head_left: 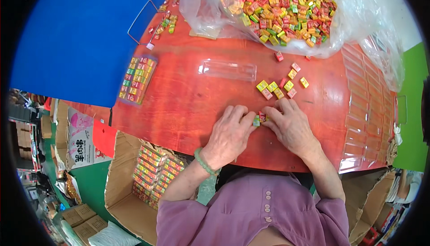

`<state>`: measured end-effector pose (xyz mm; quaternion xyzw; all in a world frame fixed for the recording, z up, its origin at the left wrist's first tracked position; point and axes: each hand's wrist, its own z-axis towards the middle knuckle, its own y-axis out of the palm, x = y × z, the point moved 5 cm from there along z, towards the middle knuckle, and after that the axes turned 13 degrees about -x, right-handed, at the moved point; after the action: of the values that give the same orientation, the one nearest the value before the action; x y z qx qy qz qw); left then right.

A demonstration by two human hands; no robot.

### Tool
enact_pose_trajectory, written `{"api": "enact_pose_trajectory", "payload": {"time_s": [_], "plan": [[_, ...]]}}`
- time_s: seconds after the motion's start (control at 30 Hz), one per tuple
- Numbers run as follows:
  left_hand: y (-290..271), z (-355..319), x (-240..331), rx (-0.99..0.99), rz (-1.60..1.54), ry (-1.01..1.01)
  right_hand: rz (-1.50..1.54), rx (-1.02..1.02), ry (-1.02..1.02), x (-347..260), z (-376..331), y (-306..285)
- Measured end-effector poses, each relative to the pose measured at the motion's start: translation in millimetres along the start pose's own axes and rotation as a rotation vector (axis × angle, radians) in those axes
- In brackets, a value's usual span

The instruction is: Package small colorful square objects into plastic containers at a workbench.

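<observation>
My left hand (231, 131) and my right hand (293, 127) meet over the near part of the red table (179, 120). Between their fingertips is a short row of small wrapped candies (256, 121), green, red and yellow. Both hands pinch this row from its two ends, and the fingers partly hide it. Just beyond my right hand lies a loose group of yellow and red candies (278, 93). A see-through plastic tray (227, 70) rests farther off, beyond my hands.
A see-through bag (204, 8) heaped with candies (286, 13) lies at the far side. On the left stands a filled tray (137, 80). Nested see-through trays (369, 107) sit at the right edge. Below left, a cardboard box (118, 174) holds filled packs (154, 174).
</observation>
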<state>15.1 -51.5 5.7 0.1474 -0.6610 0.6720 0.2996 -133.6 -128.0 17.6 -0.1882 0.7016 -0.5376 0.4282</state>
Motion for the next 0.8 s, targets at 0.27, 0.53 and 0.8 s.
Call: {"api": "enact_pose_trajectory", "payload": {"time_s": [0.27,0.53,0.8], "plan": [[-63.3,26.2,-34.5,0.089,0.124,0.049,-0.070,0.086,-0.059,-15.1,66.8,-17.0],[-85.1,61.9,-103.5,0.003,0.074,0.042,-0.088,0.072,0.026,-8.4,133.9,1.4],[-82.5,68.4,-117.0,-0.008,-0.006,0.034,-0.073,0.112,0.030,-5.1,132.2,6.3]]}}
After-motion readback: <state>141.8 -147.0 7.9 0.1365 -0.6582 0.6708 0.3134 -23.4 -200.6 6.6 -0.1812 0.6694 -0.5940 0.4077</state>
